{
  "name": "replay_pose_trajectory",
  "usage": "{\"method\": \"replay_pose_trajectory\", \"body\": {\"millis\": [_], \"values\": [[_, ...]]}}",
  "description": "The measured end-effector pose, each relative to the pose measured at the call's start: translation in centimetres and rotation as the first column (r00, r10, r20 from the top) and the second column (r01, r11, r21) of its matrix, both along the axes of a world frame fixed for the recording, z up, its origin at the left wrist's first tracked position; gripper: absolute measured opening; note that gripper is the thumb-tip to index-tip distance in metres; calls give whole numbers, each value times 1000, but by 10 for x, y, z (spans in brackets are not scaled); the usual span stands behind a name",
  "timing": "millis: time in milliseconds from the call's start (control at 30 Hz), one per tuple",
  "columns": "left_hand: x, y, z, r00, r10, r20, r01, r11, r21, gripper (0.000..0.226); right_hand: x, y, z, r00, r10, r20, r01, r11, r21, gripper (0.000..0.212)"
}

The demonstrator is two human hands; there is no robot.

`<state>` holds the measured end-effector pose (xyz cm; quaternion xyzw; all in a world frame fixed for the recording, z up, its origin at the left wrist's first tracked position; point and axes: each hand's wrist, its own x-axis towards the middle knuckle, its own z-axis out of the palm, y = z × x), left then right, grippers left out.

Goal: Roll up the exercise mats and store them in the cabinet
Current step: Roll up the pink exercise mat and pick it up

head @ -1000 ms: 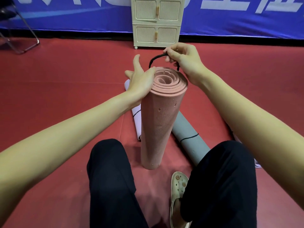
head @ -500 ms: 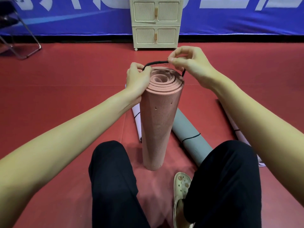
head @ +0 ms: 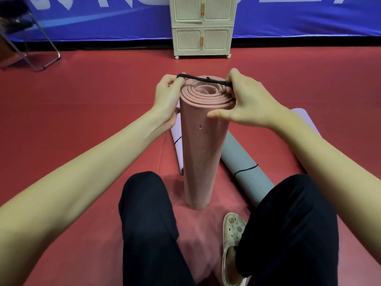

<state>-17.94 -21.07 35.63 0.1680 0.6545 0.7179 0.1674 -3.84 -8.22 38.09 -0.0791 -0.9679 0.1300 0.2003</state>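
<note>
Fingers [head: 178, 80] of the left hand [head: 167, 98] curl round one end of a black band [head: 203, 79], pinching it at the far left rim of a rolled pink mat [head: 203, 145]. The right hand [head: 249, 104] grips the band's other end at the right rim, its fingers bent over the roll's top edge and its thumb pressed against the mat's side just below the rim. Between the two hands the band is stretched taut across the far side of the spiral end.

The pink mat stands upright on the red floor [head: 92, 104], its lower end planted between the person's knees, which are in dark trousers. Behind it lie two more rolled mats: a grey mat [head: 243, 168], ringed by a thin dark band, angling to the right and touching the pink roll's base, and a pale lilac mat [head: 179, 145] showing at the left. A perforated cream clog [head: 234, 244] rests on the floor by the right leg.

At the floor's far edge, against a blue banner [head: 299, 17], stands a cream cabinet [head: 203, 27] with its four doors closed. A metal chair frame [head: 31, 48] sits at the far left corner.
</note>
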Motion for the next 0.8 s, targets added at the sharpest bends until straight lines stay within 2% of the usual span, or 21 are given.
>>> {"method": "replay_pose_trajectory", "body": {"millis": [100, 233, 400, 533, 667, 800], "values": [[-2, -13, -2, 982, -171, 74, 161, 979, 126, 22, 0, 4, -9, 997, 40, -59, -37, 998, 55, 60], [-5, -29, -5, 948, -289, 129, 256, 940, 228, 18, 4, 0, -28, 979, 25, -202, -7, 996, 89, 40], [-4, -32, -5, 933, -359, -4, 357, 927, 118, 27, 4, -12, -42, 939, -35, -341, 99, 980, 173, 31], [-5, -33, -5, 907, -419, -48, 422, 899, 120, 17, 6, -16, -48, 921, -46, -388, 134, 970, 202, 30], [-7, -31, -12, 898, -434, -78, 440, 890, 121, 14, 9, -12, -53, 917, -12, -399, 109, 969, 220, 30], [-6, -27, -27, 955, -294, -50, 298, 947, 121, 20, 16, -5, -65, 880, 25, -475, 27, 994, 104, 19]]}}
